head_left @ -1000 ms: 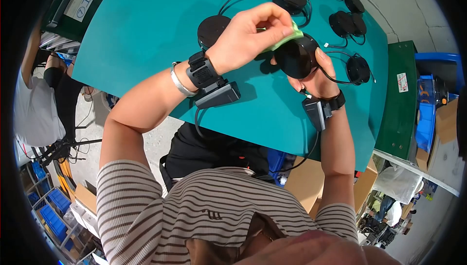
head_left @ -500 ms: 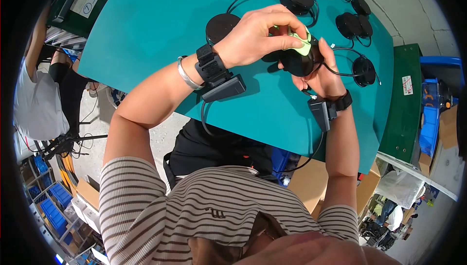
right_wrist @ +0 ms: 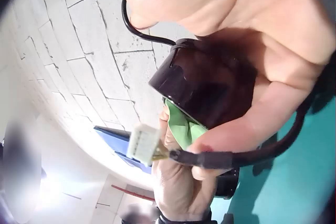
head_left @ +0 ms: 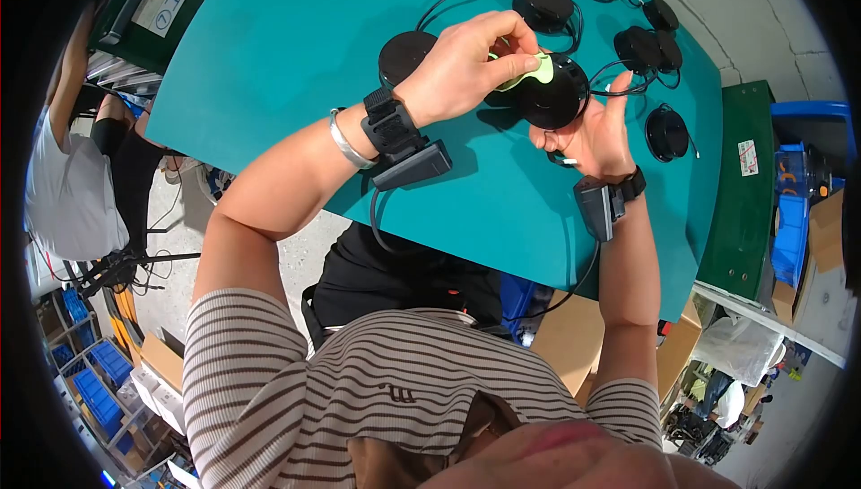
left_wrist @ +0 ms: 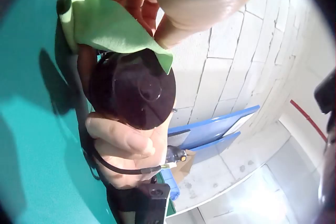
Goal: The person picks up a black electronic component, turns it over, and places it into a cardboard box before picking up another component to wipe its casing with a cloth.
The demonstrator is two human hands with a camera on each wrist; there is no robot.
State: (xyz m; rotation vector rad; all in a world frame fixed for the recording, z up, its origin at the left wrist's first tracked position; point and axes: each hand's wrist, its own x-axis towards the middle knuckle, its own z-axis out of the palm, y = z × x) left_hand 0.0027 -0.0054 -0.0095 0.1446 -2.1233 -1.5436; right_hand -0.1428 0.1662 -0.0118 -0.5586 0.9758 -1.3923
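Note:
Pinched between the left hand's (head_left: 471,63) thumb and fingers is a light green cloth (head_left: 541,70), which touches the rim of a round black device (head_left: 552,101). Fingers of the right hand (head_left: 601,137) hold that device from beside and below, its thumb raised off it in the head view. The left wrist view shows the cloth (left_wrist: 105,22) draped on the edge of the glossy round face (left_wrist: 144,90). In the right wrist view, a black cable with a white connector (right_wrist: 144,144) hangs by the fingers and the device's side (right_wrist: 205,82) lies against the palm.
Several round black devices with cables lie on the green table (head_left: 305,67), one (head_left: 405,58) just behind the left hand and one (head_left: 666,133) right of the right hand. A green cabinet (head_left: 740,184) stands at the right. Another person (head_left: 76,175) is at the far left.
The right thumb has lifted off the device, which has turned in that hand. The left hand has shifted with the cloth across the device's face and back towards its rim.

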